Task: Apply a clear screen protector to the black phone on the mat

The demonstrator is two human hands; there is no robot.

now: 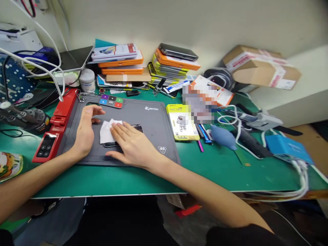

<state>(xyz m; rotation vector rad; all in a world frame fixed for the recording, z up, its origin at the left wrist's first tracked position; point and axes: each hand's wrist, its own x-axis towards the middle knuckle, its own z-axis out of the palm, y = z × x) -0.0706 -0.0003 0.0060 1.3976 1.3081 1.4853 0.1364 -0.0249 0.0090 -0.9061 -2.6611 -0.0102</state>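
A dark smartphone (139, 128) lies flat on the grey work mat (156, 136), largely hidden under a white wipe (104, 132) and my hand. My right hand (129, 141) rests on the wipe with its fingers stretched out, pressing it against the phone; the thumb points left, apart from the fingers. To the left of the wipe, my left hand (87, 131) stands on its edge over the mat. Its fingers curve loosely and are apart, with nothing between them.
Left of the mat stands a red device with a touch panel (46, 146). A coloured button pad (111, 101) lies at the mat's far edge. To the right are a yellow battery box (182, 123), a blue air blower (222, 136) and a blue charging hub (289, 148) with cables.
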